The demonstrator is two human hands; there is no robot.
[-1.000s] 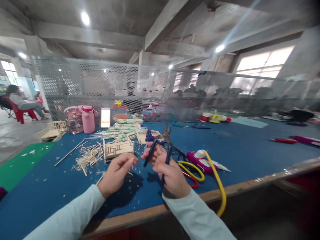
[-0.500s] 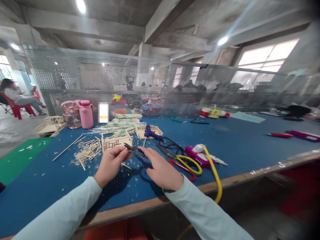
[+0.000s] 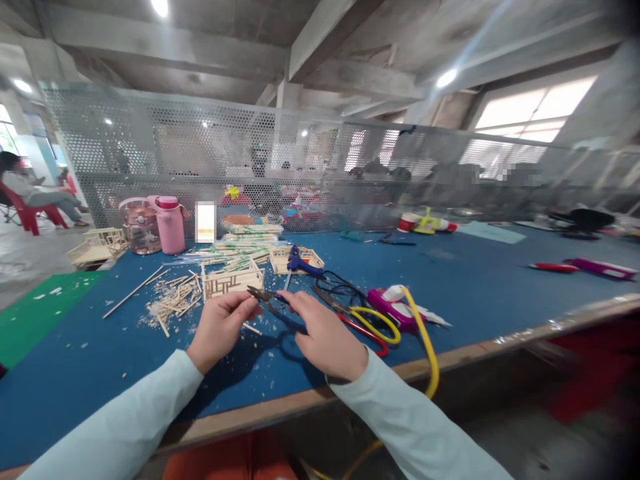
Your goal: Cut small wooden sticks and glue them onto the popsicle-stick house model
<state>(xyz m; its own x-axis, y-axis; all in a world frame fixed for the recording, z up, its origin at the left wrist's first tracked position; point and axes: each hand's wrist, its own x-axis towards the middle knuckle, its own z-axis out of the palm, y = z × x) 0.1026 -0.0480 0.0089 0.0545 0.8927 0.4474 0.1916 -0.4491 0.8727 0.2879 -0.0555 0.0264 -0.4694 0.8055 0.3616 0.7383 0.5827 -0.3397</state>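
My right hand [image 3: 327, 330] is closed around the dark blue handles of a pair of pliers-like cutters [image 3: 270, 298]. Their dark jaws point left, at the fingertips of my left hand [image 3: 225, 327]. That hand is pinched closed; whatever lies between thumb and forefinger is too small to make out. Just behind the fingers stands a small wooden stick frame [image 3: 233, 281]. To its left lies a heap of short cut sticks [image 3: 180, 297] among shavings. A blue glue gun [image 3: 303, 262] rests against a second stick tray [image 3: 277, 260] further back.
Scissors [image 3: 373, 323] with red and yellow handles lie right of my right hand, beside a purple power strip [image 3: 395, 310] with a yellow cable [image 3: 425, 340]. Pink bottles [image 3: 171, 227] and bundled sticks [image 3: 250, 243] stand or lie before a perforated metal screen [image 3: 215, 147]. A person sits far left.
The view has shifted very slightly. Both hands and the cutters keep nearly the same position, with the jaws still at my left fingertips.
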